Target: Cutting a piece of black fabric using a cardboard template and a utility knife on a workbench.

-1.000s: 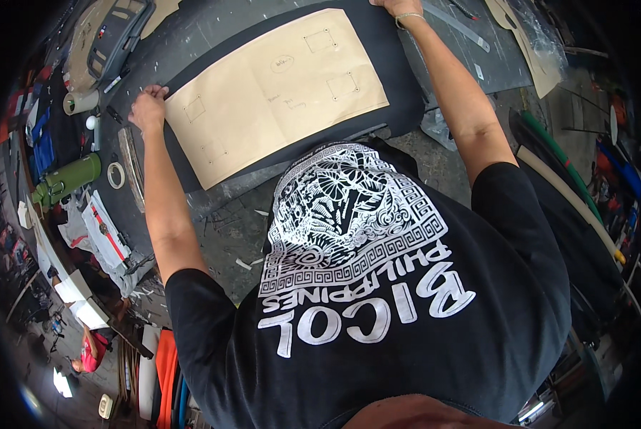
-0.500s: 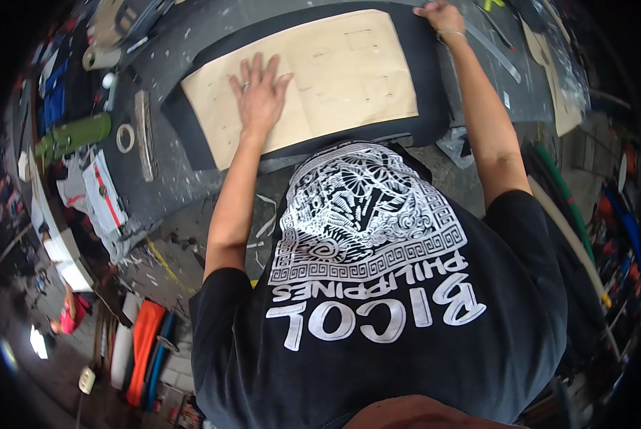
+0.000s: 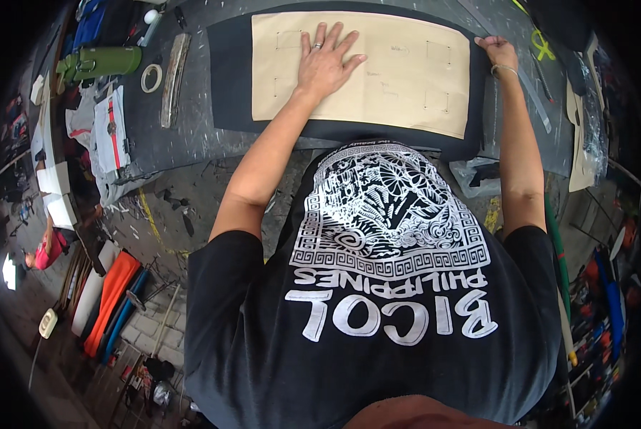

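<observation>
A tan paper pattern [image 3: 399, 89] with small pen marks lies on a larger sheet of black material [image 3: 229, 79] on the dark worktable. My left hand [image 3: 326, 68] rests flat on the pattern's left half, fingers spread and a ring on one of them. At the far right edge of the black sheet, my right hand [image 3: 499, 54] has its fingers closed on that edge, just beyond the pattern's right side. Black material shows around the paper on all sides.
Left on the table are a tape roll [image 3: 151, 79], a worn bar [image 3: 174, 80] and a green bottle [image 3: 102, 63]. A metal ruler [image 3: 535, 100], yellow-handled scissors [image 3: 543, 44] and cut tan pieces [image 3: 583, 143] lie right. A person in pink [image 3: 48, 250] is far left.
The pattern and black sheet, tilted before, now appear straighter and further right in view, partly as my view has turned. My left hand stays flat on the paper; my right hand stays at the sheet's edge.
</observation>
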`<state>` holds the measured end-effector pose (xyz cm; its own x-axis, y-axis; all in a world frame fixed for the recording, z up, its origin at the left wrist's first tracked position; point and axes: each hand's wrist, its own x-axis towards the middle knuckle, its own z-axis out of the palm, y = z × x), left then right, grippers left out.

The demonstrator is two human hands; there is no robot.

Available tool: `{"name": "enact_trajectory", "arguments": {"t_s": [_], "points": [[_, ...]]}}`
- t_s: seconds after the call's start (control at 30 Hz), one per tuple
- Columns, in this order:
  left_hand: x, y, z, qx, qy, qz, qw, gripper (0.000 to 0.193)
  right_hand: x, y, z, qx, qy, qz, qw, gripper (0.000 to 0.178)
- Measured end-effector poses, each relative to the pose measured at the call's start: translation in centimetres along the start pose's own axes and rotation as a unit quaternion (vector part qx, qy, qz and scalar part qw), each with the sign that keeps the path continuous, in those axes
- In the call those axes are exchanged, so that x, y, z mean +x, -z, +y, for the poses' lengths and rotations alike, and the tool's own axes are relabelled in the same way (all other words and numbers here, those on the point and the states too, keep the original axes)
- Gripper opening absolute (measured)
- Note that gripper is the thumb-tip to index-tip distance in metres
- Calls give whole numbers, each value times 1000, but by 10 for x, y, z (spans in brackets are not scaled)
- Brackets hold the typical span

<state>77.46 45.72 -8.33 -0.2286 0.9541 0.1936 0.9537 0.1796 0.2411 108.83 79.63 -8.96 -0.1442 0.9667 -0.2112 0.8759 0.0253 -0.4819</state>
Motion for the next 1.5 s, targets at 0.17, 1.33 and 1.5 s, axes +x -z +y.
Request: {"name": "enact_trajectory", "arguments": {"t_s": [0.17, 1.33, 1.5], "points": [[8, -5, 5, -22, 6, 22, 999, 64, 5, 1, 7, 14, 27, -3, 1000, 43], [7, 10, 7, -11, 6, -2, 1000, 59, -73, -1, -46, -13, 248, -14, 969, 45], [2, 19, -45, -37, 73, 7, 997, 64, -40, -11, -32, -41, 146, -81, 985, 32]]}}
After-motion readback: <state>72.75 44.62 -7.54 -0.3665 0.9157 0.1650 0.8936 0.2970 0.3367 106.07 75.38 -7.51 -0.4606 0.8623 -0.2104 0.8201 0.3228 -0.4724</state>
